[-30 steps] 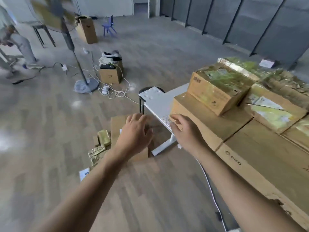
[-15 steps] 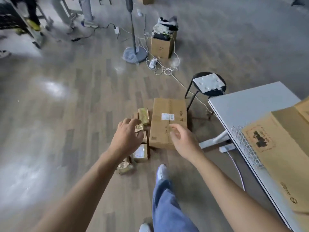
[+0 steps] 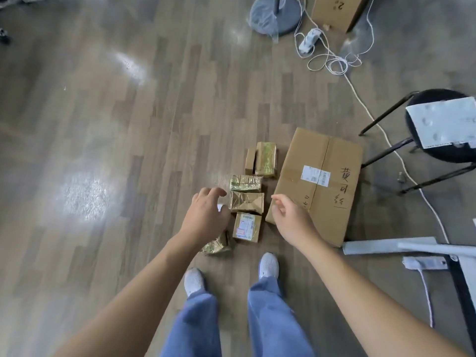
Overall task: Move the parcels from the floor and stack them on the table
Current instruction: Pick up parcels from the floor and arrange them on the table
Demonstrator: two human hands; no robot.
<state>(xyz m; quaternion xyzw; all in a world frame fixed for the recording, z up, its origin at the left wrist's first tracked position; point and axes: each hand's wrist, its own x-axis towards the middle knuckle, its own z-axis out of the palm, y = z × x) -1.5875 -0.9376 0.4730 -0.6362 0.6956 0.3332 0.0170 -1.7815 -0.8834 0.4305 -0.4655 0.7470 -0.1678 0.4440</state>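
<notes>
A large flat cardboard box (image 3: 322,181) with a white label and handwriting lies on the wooden floor. Left of it sit several small taped parcels: one with yellow tape (image 3: 265,158), a shiny wrapped one (image 3: 246,182), a crumpled brown one (image 3: 247,202), one with a shipping label (image 3: 246,226), and one (image 3: 215,246) partly hidden under my left wrist. My left hand (image 3: 206,217) hovers just left of the crumpled parcel, fingers loosely curled, holding nothing. My right hand (image 3: 291,217) hovers between the small parcels and the large box, empty too.
A black stool (image 3: 438,150) holding a white sheet stands at the right. The white table foot (image 3: 391,247) and a power strip (image 3: 425,262) lie at the lower right. A fan base (image 3: 273,15), white cables (image 3: 332,60) and another carton (image 3: 337,11) are at the top. My feet (image 3: 268,265) stand just before the parcels.
The view has swung from the table down to the floor. I have stepped closer to the parcels, and both hands have dropped toward the small ones.
</notes>
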